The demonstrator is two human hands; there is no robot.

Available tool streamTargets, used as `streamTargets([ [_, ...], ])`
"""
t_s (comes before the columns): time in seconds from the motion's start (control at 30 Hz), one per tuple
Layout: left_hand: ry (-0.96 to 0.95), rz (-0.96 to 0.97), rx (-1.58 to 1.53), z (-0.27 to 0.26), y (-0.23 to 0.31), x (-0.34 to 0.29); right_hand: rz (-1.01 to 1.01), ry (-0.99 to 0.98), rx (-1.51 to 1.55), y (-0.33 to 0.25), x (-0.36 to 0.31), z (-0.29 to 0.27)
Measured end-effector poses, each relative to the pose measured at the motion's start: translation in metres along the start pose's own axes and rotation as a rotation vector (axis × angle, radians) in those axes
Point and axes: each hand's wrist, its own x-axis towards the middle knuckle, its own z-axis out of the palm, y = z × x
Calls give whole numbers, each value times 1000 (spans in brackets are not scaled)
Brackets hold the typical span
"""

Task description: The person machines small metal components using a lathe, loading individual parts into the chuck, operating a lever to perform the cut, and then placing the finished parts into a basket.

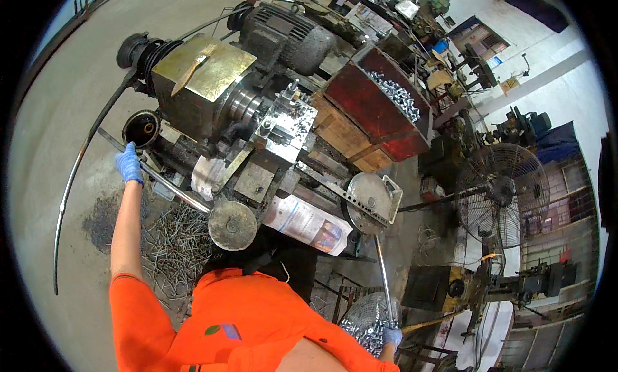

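Observation:
My left hand (129, 165), in a blue glove, is closed on a long metal lever (174, 188) that slants down to a round metal hub (232, 226) on the front of a lathe-like machine (205, 108). In a matching glove, my right hand (391, 336) is closed around the lower end of a shiny lever rod (384, 269), which runs up to a round metal disc (368, 203). Beside that hand, a round basket (365, 324) holds many small metal parts. Between the two levers sit the machine's chuck (244, 106) and a bright metal tool block (286, 124).
A brush (191, 74) lies on the machine's brass-coloured cover. Behind stands a red bin (380, 105) of small metal parts, near a dark motor (283, 40). Metal shavings (177, 250) pile up below my left arm. A large fan (503, 190) stands at the right.

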Motion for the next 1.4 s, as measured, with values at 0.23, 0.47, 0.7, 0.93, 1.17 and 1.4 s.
streamTargets([
  [0.23, -32, -48, -72, 4, 14, -19, 0, -19, -2, 6, 3, 7],
  [0.47, -17, -7, -81, 5, 7, -14, -3, 42, -35, 7, -2, 8],
  [0.7, -18, -22, -107, 5, 7, -13, 2, 1, -22, 6, -11, 4],
  [0.93, -14, 29, -101, 4, -4, -7, -14, 10, 11, 0, -27, -9],
  [1.17, -34, 4, -202, 9, -9, -1, -49, -15, 30, 4, -22, -3],
  [1.4, -53, 37, -181, 2, 9, -17, -69, -20, 63, 1, -27, -2],
])
